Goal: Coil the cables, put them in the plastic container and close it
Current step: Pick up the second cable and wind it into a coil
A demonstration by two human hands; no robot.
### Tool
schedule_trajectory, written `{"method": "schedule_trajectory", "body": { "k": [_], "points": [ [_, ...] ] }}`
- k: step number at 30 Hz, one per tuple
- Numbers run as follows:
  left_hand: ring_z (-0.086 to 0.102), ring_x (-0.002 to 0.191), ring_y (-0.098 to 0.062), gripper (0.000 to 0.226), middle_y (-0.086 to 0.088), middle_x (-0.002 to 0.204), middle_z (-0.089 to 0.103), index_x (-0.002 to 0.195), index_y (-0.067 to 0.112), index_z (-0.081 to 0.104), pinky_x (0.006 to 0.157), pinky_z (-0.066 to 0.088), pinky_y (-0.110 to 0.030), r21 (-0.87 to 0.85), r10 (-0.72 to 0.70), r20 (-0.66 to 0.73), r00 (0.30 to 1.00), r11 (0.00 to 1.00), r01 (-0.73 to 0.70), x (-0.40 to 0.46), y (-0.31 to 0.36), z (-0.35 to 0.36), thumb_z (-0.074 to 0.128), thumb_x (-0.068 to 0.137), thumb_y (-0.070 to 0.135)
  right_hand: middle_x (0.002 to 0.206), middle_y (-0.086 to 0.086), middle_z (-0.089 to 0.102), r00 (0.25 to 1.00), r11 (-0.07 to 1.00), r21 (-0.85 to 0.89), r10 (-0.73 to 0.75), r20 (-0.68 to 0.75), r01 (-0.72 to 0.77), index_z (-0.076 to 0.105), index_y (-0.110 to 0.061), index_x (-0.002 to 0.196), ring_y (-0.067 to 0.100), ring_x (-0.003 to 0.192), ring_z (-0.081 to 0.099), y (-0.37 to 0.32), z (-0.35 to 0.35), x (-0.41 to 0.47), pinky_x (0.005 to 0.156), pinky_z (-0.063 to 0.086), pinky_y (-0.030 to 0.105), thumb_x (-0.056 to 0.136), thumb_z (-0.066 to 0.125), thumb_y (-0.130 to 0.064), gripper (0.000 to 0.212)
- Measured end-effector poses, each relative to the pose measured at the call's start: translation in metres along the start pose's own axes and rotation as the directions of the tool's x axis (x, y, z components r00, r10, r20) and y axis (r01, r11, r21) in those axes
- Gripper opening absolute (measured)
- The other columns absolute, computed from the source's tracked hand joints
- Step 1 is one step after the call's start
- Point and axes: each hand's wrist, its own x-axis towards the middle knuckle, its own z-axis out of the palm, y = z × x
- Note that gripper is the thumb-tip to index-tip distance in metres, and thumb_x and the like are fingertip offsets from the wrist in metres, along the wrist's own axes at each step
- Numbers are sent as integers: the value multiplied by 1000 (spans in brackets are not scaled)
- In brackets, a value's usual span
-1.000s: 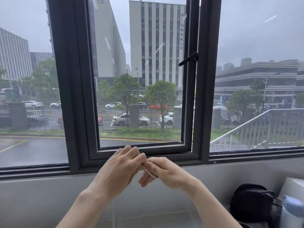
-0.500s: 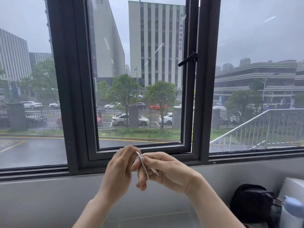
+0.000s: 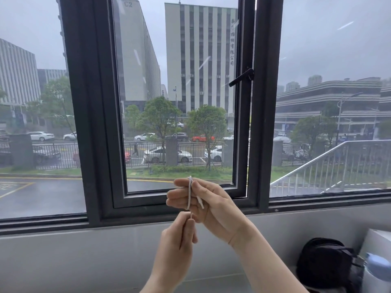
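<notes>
1. Both hands are raised in front of the dark window frame (image 3: 243, 199), working one thin white cable (image 3: 190, 193).
2. Right hand (image 3: 211, 206) is held palm toward the camera with its fingers (image 3: 179, 194) extended to the left and lying together; the cable runs in a loop across those fingers, top to bottom, and a short white end (image 3: 200, 202) sticks out over the palm, seemingly pinned there by the thumb.
3. Left hand (image 3: 179, 237) sits just below, closed in a pinch on the free run of the cable where it leaves the loop; the strand passes straight from the right fingers into this pinch.
4. Step in hand, as I judge it: coiling, and early in it, since only about one turn lies on the fingers. How much cable hangs below the left hand cannot be told, as it is hidden behind the hand.
5. Next move calls for the left hand to carry the strand around the right fingers again, keeping light tension so the turn already laid does not slip off the fingertips, while the right thumb holds the short end.
6. No plastic container shows in this view, so stowing and closing look some way off.
7. At the lower right stand a black bag (image 3: 325, 265), a white box (image 3: 378, 242) and the pale blue top of a bottle (image 3: 377, 269), well apart from the hands.
</notes>
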Motion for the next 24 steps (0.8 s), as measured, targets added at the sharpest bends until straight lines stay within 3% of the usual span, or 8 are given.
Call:
{"method": "schedule_trajectory", "body": {
  "k": [4,7,11,14,16,18,21,24],
  "points": [
    [54,53,-13,15,9,51,52,94,36,59,62,51,-34,265,45,58,997,962,-59,-13,9,-8,47,101,33,125,29,70,991,996,-26,-85,-102,83,58,8,133,42,120,67,-4,-5,3,102,55,41,109,41,-18,39],
    [64,70,-23,19,8,66,65,95,33,55,64,52,-39,543,115,64,991,829,-131,-13,19,-21,42,100,46,126,25,71,987,992,-107,-77,-143,62,56,7,134,39,121,68,-3,-8,1,104,55,41,111,39,-17,37],
    [65,61,-22,19,10,72,66,85,30,55,50,45,-34,714,286,168,943,624,-316,-5,35,-38,49,97,45,125,21,73,979,974,-223,-71,-192,27,56,5,134,32,119,70,3,-11,-3,105,55,38,110,41,-17,36],
    [69,78,-17,24,12,92,65,98,33,59,59,50,-34,748,279,262,924,546,-377,9,45,-51,42,98,49,120,17,75,975,946,-319,-8,-224,-65,58,5,131,28,114,72,7,-12,-3,102,55,37,110,42,-17,34],
    [69,88,-10,14,18,101,67,102,35,60,63,53,-30,692,342,317,884,554,-463,20,51,-62,56,94,45,101,18,68,977,894,-428,49,-206,-135,61,10,117,29,95,66,8,-12,-4,94,53,42,110,43,-18,34],
    [65,90,-7,11,19,96,66,98,35,58,65,52,-26,644,370,375,850,556,-526,32,56,-73,65,92,40,89,21,52,985,865,-477,94,-143,-152,54,19,103,30,83,52,7,-11,-6,89,47,43,110,43,-19,40],
    [56,89,-9,7,16,89,62,96,31,57,73,45,-19,607,362,464,809,535,-588,46,55,-83,64,95,31,108,41,64,982,870,-455,168,-88,-190,55,21,116,50,105,66,4,-9,-9,106,51,47,111,39,-20,44],
    [52,94,-7,2,18,94,62,97,31,56,84,38,-15,577,393,486,781,527,-624,53,52,-87,57,98,30,121,39,66,974,862,-455,220,-57,-221,64,12,121,53,115,64,2,-7,-9,109,49,53,112,35,-22,45]
  ]
}}
